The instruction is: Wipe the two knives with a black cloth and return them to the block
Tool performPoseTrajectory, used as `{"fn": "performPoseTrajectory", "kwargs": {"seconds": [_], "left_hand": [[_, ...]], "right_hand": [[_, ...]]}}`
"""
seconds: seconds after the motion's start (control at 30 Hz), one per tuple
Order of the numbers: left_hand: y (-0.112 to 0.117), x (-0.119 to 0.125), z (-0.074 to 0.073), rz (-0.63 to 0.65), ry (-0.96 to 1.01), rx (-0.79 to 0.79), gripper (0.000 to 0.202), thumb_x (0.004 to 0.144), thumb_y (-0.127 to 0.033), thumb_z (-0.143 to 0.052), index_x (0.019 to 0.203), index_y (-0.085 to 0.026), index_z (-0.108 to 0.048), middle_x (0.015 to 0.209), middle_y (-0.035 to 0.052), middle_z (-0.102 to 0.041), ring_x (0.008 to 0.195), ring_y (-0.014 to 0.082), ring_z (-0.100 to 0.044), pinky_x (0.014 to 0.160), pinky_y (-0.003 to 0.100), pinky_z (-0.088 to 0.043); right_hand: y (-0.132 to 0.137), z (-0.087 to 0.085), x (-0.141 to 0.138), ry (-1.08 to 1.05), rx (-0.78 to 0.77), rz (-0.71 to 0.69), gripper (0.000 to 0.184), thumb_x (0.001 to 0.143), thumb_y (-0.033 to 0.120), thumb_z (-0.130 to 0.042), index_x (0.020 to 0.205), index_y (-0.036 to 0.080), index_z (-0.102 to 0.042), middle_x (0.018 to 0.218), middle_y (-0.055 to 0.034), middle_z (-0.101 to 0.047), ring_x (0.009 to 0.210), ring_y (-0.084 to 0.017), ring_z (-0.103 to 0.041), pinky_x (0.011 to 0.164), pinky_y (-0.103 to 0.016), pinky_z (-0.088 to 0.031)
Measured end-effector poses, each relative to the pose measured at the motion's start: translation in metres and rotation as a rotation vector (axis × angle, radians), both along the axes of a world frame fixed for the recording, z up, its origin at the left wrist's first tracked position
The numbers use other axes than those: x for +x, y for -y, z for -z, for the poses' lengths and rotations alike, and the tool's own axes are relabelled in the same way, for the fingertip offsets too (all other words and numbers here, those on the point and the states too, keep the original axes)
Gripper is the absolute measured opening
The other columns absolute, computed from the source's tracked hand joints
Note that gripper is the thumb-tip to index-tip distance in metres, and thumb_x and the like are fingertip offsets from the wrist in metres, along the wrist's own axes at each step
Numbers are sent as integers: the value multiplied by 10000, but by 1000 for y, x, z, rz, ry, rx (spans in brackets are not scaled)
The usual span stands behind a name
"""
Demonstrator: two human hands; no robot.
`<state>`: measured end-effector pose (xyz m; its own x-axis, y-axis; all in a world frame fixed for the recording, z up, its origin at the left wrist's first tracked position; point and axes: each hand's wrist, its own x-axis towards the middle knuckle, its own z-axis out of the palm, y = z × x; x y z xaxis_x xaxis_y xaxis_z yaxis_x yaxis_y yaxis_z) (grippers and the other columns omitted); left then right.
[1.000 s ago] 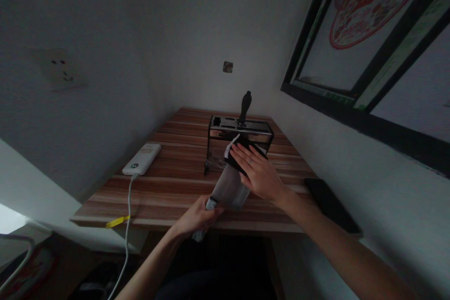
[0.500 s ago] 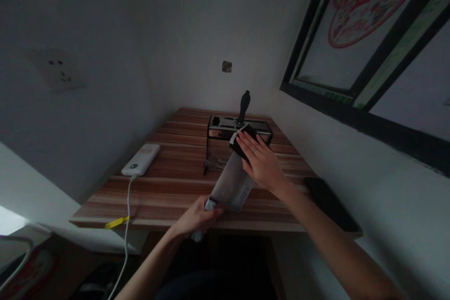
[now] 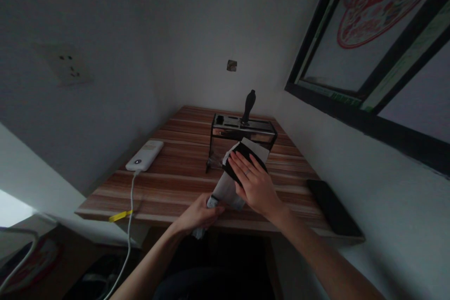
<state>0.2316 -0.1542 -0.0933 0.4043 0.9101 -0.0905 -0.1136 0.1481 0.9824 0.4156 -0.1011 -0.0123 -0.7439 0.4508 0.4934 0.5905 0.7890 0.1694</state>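
Observation:
My left hand is closed round the handle of a broad-bladed knife at the near edge of the wooden table. The blade points up and away toward the knife rack. My right hand lies flat over a black pad with a white edge and presses it against the blade. Its fingers are stretched out along the pad. Most of the blade is hidden under the pad and the hand.
A metal knife rack with one black-handled knife stands at the back. A white power bank with a white cable lies left. A black flat device lies right. A framed window fills the right wall.
My right hand slid the black pad up the blade toward the rack, then back down toward the handle. My left hand stayed at the table edge. The view shifted slightly.

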Motion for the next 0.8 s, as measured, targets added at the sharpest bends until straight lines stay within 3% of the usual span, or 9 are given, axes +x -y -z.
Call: {"fn": "performPoseTrajectory", "kwargs": {"seconds": [0.37, 0.53, 0.63, 0.8], "left_hand": [[-1, 0, 1, -19, -21, -5, 304, 722, -405, -604, 664, -174, -415, 429, -109, -327, 335, 19, -244, 314, 141, -220], [-1, 1, 5, -69, -81, 15, 253, 693, -340, -577, 613, -176, -402, 410, -103, -347, 325, 17, -262, 317, 134, -247], [-1, 1, 8, -113, -77, -3, 193, 639, -275, -588, 678, -175, -427, 410, -109, -373, 320, 25, -290, 317, 138, -255], [1, 3, 4, -173, -30, -75, 282, 619, -309, -622, 767, -177, -420, 463, -109, -386, 366, 25, -301, 355, 151, -223]], "right_hand": [[20, 21, -10, 3, -42, -28, 615, 816, 171, -439, 1405, 91, -282, 1478, -82, -254, 1377, -196, -174, 1137, -424, -172], [34, 29, -15, 20, -84, -76, 641, 802, 185, -485, 1410, 151, -283, 1472, -54, -280, 1366, -189, -213, 1133, -414, -193], [40, 35, -19, 21, -112, -109, 648, 800, 180, -478, 1413, 136, -271, 1464, -55, -297, 1363, -184, -221, 1133, -413, -198], [44, 43, -22, 18, -133, -148, 659, 797, 175, -465, 1414, 88, -251, 1459, -72, -302, 1367, -185, -209, 1136, -413, -187]]}}
